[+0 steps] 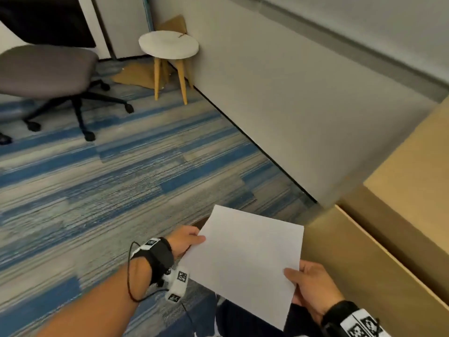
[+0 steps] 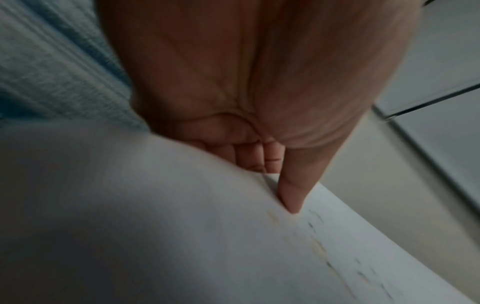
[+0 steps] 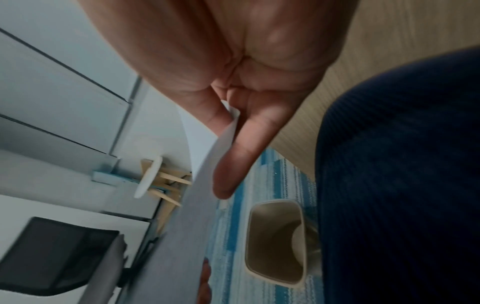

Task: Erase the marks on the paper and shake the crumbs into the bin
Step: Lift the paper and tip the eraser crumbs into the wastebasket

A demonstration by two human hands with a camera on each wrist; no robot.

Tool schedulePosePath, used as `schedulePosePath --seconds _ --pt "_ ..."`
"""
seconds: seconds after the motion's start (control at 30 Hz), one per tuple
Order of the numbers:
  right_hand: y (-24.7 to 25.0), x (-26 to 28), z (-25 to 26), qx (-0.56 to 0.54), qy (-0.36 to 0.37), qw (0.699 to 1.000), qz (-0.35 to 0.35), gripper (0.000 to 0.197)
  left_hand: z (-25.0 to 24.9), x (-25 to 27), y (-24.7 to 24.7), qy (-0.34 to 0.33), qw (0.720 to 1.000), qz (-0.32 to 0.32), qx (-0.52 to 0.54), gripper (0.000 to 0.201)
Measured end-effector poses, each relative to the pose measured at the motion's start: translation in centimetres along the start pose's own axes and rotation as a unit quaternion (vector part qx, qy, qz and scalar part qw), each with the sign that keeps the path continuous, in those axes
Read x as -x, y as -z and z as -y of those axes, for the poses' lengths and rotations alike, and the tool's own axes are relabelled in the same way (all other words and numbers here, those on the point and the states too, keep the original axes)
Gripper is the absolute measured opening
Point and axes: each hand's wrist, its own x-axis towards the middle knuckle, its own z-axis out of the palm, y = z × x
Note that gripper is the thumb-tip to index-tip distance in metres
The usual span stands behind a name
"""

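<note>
A white sheet of paper (image 1: pixel 245 261) is held in the air over the carpet, beside the desk. My left hand (image 1: pixel 187 240) pinches its left edge, thumb on top. My right hand (image 1: pixel 308 285) pinches its near right corner, thumb on top. In the left wrist view the thumb (image 2: pixel 292 191) presses the paper (image 2: pixel 182 236), and faint grey marks and crumbs (image 2: pixel 337 246) lie along its crease. In the right wrist view the paper (image 3: pixel 192 205) is seen edge-on between thumb and fingers (image 3: pixel 233 164), with the beige bin (image 3: pixel 275 242) open on the carpet below it. The head view hides the bin behind the paper.
A wooden desk (image 1: pixel 379 244) edge runs along the right. A grey partition wall (image 1: pixel 291 105) stands behind. A white round stool (image 1: pixel 168 48) and a grey office chair (image 1: pixel 43 71) stand further off on the blue striped carpet (image 1: pixel 97 178). My dark trouser leg (image 3: pixel 402 174) is near the bin.
</note>
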Motion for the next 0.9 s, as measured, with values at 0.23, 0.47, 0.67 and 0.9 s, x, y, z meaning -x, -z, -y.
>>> schedulePosePath --seconds 0.23,0.47,0.67,0.9 --pt "-2.4 -8.6 -1.7 0.069 -0.046 0.995 -0.057 0.024 7.3 -8.9 -1.7 0.04 0.999 -0.021 -0.015 0.012" --pt "-5.1 -13.8 -1.5 0.057 -0.074 0.993 -0.079 0.03 6.6 -10.4 -4.5 -0.045 0.964 -0.068 -0.252 0.052" --pt "-8.4 -16.7 -2.3 0.076 -0.081 0.992 -0.055 0.02 5.6 -6.0 -9.8 -0.149 0.931 0.178 -0.282 0.062" --pt "-8.9 -18.3 -5.4 0.043 -0.112 0.993 -0.023 0.008 6.8 -5.9 -9.6 -0.135 0.948 0.153 -0.244 0.067"
